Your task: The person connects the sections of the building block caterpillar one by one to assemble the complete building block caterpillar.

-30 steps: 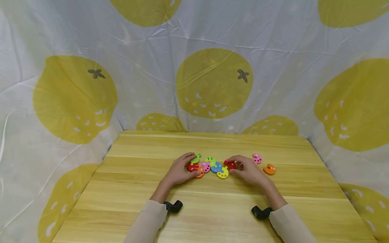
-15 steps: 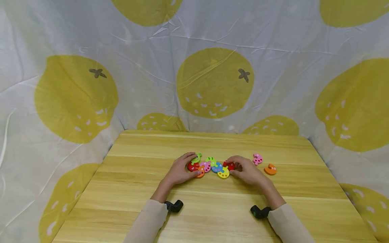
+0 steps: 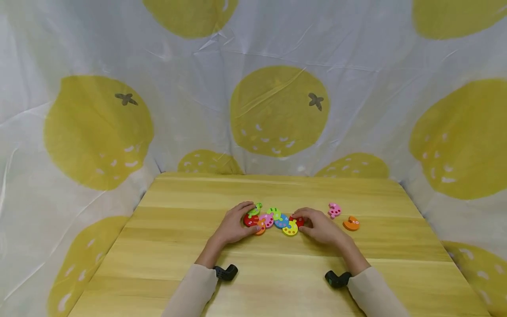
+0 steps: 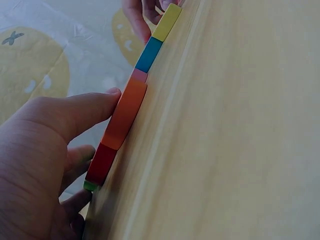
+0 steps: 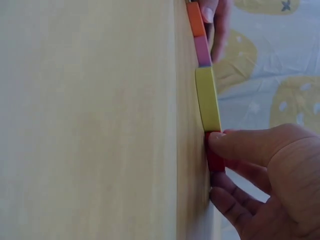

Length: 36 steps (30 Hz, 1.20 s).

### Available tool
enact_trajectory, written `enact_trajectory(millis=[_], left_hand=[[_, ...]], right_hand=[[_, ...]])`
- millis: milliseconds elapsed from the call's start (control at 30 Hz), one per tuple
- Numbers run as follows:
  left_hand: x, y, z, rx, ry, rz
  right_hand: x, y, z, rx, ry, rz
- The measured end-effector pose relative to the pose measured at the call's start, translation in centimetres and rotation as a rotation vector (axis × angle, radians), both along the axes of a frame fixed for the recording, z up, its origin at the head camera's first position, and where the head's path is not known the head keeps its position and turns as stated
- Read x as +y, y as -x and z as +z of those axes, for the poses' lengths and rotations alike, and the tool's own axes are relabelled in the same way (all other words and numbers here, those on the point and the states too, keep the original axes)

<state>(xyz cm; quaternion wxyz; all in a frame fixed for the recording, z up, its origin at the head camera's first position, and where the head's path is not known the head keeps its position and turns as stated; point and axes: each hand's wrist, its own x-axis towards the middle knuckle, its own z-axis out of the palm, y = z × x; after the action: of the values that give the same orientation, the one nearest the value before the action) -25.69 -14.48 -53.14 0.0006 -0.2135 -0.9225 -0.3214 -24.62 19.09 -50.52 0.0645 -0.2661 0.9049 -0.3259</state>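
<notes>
On the wooden table lies a joined row of numbered puzzle pieces. From the left come a green head piece [image 3: 255, 210], a red piece [image 3: 249, 221], an orange piece [image 3: 259, 228], a pink piece [image 3: 267, 220], a light green piece [image 3: 273, 213], a blue piece [image 3: 281, 221] and a yellow piece [image 3: 290, 228]. My left hand [image 3: 233, 225] holds the row's left end, thumb on the orange piece [image 4: 125, 115] and fingers near the green head. My right hand [image 3: 322, 226] pinches a second red piece [image 5: 215, 155] against the yellow piece [image 5: 207, 97].
Two loose pieces lie right of my right hand: a pink one [image 3: 334, 210] and an orange one [image 3: 351, 223] marked 10. A fruit-printed cloth [image 3: 277, 44] hangs behind the table [image 3: 277, 286]. Black devices [image 3: 226, 272] sit at both wrists.
My right hand has moved the red piece slightly left, up against the yellow piece. My left hand stays at the row's left end.
</notes>
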Motion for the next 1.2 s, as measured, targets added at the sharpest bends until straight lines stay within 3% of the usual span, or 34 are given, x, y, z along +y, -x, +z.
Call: enact_trajectory(millis=[200, 367, 667, 1000, 1200], left_hand=[[0.4, 0.2, -0.6, 0.027, 0.008, 0.006], [0.4, 0.2, -0.3, 0.037, 0.040, -0.023], [0.4, 0.0, -0.2, 0.033, 0.018, 0.009], [0.7, 0.0, -0.1, 0.023, -0.045, 0.070], [0.7, 0.0, -0.2, -0.007, -0.051, 0.092]], right_hand=[[0.4, -0.4, -0.7, 0.042, -0.003, -0.019], [0.8, -0.3, -0.7, 0.034, 0.032, -0.060], [2.3, -0.6, -0.1, 0.038, 0.134, -0.169], [5.9, -0.1, 0.3, 0.157, 0.069, -0.362], [7.6, -0.2, 0.4, 0.149, 0.018, -0.425]])
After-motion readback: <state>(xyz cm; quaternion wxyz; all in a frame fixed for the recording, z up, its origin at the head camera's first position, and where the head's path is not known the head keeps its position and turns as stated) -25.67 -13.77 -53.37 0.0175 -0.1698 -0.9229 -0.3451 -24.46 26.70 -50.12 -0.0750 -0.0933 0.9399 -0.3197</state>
